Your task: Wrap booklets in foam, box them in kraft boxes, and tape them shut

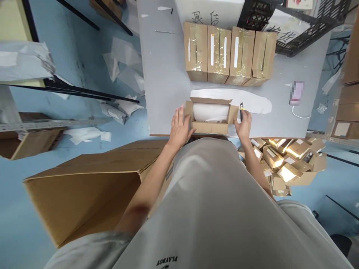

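Observation:
A small cardboard box (pixel 211 129) lies at the table's near edge with its flaps folded out. Inside it shows a white padded wrapping (pixel 211 111); what it covers is hidden. My left hand (pixel 180 125) is at the box's left side, fingers stretched out, touching the left flap. At the right flap, my right hand (pixel 244 125) has its fingers around a box cutter (pixel 241 108) with a black and yellow body. Just behind the box a flat white sheet (pixel 252 101) lies on the table, partly covered by the box.
Several taped cardboard boxes (pixel 218 52) stand in a row behind. A black plastic crate (pixel 297 46) is at the back right, a phone (pixel 297 92) with a white cable to the right. A large open carton (pixel 84 175) stands left; many small boxes (pixel 283 158) are heaped below right.

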`<act>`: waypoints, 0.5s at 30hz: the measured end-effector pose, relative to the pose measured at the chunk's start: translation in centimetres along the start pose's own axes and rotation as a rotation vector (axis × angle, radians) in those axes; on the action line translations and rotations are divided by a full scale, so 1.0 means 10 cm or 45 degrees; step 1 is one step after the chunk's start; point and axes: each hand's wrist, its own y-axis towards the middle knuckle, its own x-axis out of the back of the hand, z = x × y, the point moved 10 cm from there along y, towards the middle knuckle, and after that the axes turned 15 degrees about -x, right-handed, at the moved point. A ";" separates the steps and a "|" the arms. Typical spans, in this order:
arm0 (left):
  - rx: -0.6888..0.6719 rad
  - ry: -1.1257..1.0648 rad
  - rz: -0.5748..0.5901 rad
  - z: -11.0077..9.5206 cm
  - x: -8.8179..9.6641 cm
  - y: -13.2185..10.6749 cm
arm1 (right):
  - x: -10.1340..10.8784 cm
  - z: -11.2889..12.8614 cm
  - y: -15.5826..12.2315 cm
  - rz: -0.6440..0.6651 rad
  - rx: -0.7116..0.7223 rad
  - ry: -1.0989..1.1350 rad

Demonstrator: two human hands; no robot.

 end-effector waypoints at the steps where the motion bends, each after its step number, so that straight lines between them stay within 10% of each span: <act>1: 0.038 -0.002 0.002 0.06 -0.01 -0.01 | -0.03 0.00 -0.04 0.009 -0.008 -0.002; 8: 0.131 -0.035 0.051 0.34 -0.20 0.13 | -0.17 0.25 -0.25 0.060 0.069 -0.019; 15: 0.136 -0.069 -0.083 0.34 0.00 0.27 | -0.09 0.57 -0.25 0.063 0.201 -0.038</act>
